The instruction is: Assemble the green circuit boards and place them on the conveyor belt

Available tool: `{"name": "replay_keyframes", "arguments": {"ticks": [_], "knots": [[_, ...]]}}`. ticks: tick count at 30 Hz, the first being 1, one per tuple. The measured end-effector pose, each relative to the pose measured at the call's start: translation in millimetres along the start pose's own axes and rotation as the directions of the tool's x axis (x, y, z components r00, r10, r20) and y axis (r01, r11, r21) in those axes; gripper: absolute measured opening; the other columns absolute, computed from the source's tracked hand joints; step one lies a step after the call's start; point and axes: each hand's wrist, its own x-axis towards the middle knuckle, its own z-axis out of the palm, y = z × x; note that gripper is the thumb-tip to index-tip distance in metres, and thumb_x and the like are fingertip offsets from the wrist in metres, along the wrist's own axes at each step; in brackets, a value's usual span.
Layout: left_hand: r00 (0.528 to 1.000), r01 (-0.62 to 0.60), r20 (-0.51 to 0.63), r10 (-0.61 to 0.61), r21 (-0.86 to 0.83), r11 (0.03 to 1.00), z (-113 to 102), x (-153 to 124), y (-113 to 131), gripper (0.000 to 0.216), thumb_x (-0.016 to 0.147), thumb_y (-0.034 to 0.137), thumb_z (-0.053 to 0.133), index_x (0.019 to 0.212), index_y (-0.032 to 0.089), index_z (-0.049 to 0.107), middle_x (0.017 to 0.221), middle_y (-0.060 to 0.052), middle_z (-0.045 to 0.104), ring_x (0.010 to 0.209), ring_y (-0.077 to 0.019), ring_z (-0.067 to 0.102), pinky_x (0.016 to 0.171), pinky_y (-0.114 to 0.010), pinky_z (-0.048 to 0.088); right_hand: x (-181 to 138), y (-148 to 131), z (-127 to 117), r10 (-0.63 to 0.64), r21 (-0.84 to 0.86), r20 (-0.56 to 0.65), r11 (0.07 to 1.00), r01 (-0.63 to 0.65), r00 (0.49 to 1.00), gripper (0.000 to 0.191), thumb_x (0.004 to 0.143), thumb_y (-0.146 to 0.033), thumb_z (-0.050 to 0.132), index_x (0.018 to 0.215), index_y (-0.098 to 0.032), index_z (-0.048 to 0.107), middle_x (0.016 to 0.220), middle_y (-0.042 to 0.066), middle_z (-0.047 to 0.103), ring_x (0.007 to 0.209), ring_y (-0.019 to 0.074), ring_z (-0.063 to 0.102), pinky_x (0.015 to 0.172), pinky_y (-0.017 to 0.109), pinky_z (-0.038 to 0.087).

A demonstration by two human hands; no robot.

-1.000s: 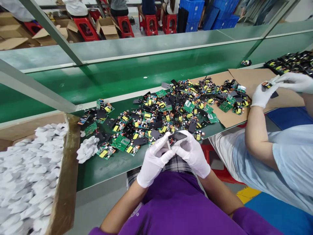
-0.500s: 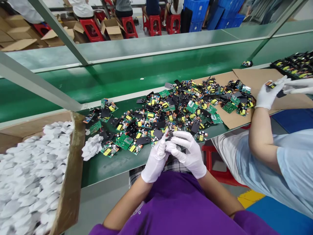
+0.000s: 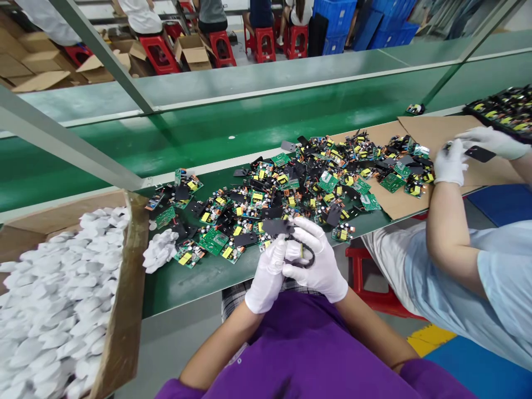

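Observation:
Both gloved hands meet over the near edge of the green bench. My left hand (image 3: 266, 277) and my right hand (image 3: 320, 266) are closed on one part with a flat black plate (image 3: 274, 226). A black wire (image 3: 311, 256) loops out by the right fingers, and a bit of yellow shows between them. Something white also sits there; whether it is a sheet or a glove finger I cannot tell. Fingers cover most of the part. Just beyond lies a heap of circuit boards (image 3: 257, 197) with black plates and yellow components.
At left stands a cardboard box (image 3: 132, 266) of white folded pieces (image 3: 62, 288). A small white pile (image 3: 161, 252) lies beside it. On the right a co-worker's gloved hands (image 3: 451, 163) hold a part above a cardboard sheet (image 3: 432, 144). A metal post (image 3: 108, 61) rises at left.
The part in my hands has turned, so its black plate lies flat to view and the wire loop shows. The co-worker's hands have shifted, with a dark plate now seen between them.

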Motion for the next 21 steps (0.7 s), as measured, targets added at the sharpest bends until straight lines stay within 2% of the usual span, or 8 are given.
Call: {"name": "replay_keyframes", "arguments": {"ticks": [2,4,7,10,14,17,19,21], "knots": [[0.997,0.079,0.019,-0.077,-0.165,0.983,2.8,1.7,1.1,0.041,0.075,0.058,0.073,0.07,0.019,0.063,0.067,0.003,0.059,0.061,-0.0117,0.049,0.074,-0.028,0.052,2.0,1.9,-0.8,0.012,-0.034,0.01,0.999,-0.011,1.0,0.065,0.083,-0.041,0.074,0.14,-0.029,0.045,0.13,0.012,0.061,0.121,0.0281,0.061,0.098,0.047,0.055],[0.985,0.172,0.031,-0.17,-0.298,0.939,5.2,3.6,2.3,0.038,0.073,0.055,0.076,0.074,0.019,0.064,0.07,0.003,0.058,0.065,-0.0117,0.052,0.08,-0.028,0.052,3.3,3.2,-2.0,0.009,-0.078,0.022,0.997,-0.007,1.0,0.057,0.085,-0.036,0.073,0.136,-0.029,0.049,0.122,0.01,0.065,0.113,0.0261,0.065,0.093,0.043,0.057],[0.961,0.272,0.065,-0.269,-0.397,0.877,7.2,5.0,4.0,0.032,0.079,0.047,0.074,0.069,0.019,0.062,0.071,0.002,0.056,0.071,-0.012,0.054,0.091,-0.029,0.051,4.6,3.7,-3.7,-0.028,-0.123,0.029,0.992,0.031,0.999,0.049,0.085,-0.034,0.073,0.13,-0.03,0.054,0.115,0.009,0.068,0.107,0.0255,0.067,0.089,0.043,0.058],[0.96,0.273,0.06,-0.274,-0.424,0.863,8.1,3.8,5.3,0.03,0.082,0.038,0.073,0.065,0.019,0.059,0.07,0.002,0.053,0.072,-0.0119,0.054,0.093,-0.029,0.05,6.7,3.5,-3.9,-0.063,-0.131,0.026,0.989,0.066,0.998,0.052,0.084,-0.036,0.074,0.131,-0.029,0.053,0.113,0.009,0.069,0.109,0.0266,0.066,0.093,0.045,0.056],[0.955,0.277,0.015,-0.295,-0.391,0.878,5.2,1.1,7.0,0.028,0.082,0.029,0.073,0.062,0.019,0.057,0.069,0.002,0.052,0.074,-0.014,0.056,0.092,-0.033,0.052,9.6,3.8,-2.7,-0.04,-0.136,0.096,0.989,0.053,0.995,0.062,0.082,-0.043,0.076,0.135,-0.026,0.05,0.121,0.013,0.066,0.115,0.0287,0.064,0.096,0.047,0.055],[0.931,0.309,-0.082,-0.357,-0.346,0.886,0.1,1.6,8.6,0.018,0.089,0.017,0.059,0.071,0.019,0.063,0.076,-0.002,0.056,0.094,-0.0191,0.062,0.092,-0.033,0.052,9.0,4.6,-1.4,0.016,-0.139,0.125,0.99,0.002,0.992,0.059,0.081,-0.043,0.076,0.132,-0.025,0.053,0.12,0.012,0.067,0.112,0.0274,0.066,0.092,0.043,0.058],[0.913,0.322,-0.134,-0.386,-0.343,0.882,-1.4,3.4,8.9,0.021,0.091,0.013,0.05,0.078,0.019,0.066,0.082,-0.005,0.059,0.11,-0.0206,0.06,0.091,-0.031,0.052,7.4,5.2,-0.5,0.025,-0.119,0.109,0.993,-0.012,0.994,0.052,0.082,-0.038,0.076,0.128,-0.026,0.056,0.119,0.011,0.067,0.111,0.0257,0.067,0.093,0.041,0.058],[0.903,0.323,-0.157,-0.399,-0.365,0.874,0.1,5.8,7.6,0.018,0.091,0.018,0.054,0.077,0.021,0.064,0.082,-0.005,0.06,0.109,-0.0208,0.061,0.09,-0.031,0.054,5.8,6.2,0.4,0.033,-0.1,0.096,0.995,-0.023,0.995,0.048,0.082,-0.033,0.077,0.125,-0.026,0.058,0.123,0.011,0.065,0.113,0.0252,0.065,0.096,0.041,0.056]]}}
